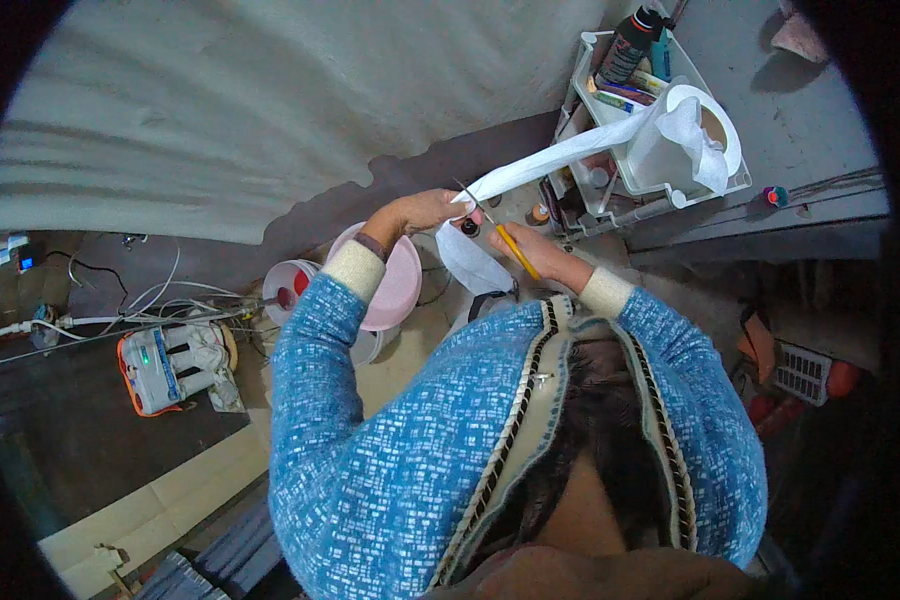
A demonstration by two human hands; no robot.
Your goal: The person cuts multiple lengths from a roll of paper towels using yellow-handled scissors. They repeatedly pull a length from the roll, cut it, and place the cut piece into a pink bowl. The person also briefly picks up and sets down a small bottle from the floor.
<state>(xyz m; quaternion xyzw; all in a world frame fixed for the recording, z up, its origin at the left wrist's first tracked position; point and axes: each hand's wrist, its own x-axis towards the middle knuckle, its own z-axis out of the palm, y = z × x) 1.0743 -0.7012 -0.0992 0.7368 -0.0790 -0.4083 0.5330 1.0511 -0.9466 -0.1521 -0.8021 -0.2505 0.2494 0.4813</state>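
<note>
My left hand grips a long white paper strip. Up and to the right, the strip runs to a white paper roll lying on a white plastic rack. A loose tail of the same paper hangs below my left fingers. In my right hand is a yellow-handled tool with a thin metal blade, perhaps a knife. Its blade lies across the paper close to my left fingertips. Whether it has cut into the paper cannot be seen.
The rack also holds a dark bottle and several tubes. On the floor are a pink basin and a white bucket. Far left are a white device with an orange edge and tangled cables. A pale curtain hangs ahead.
</note>
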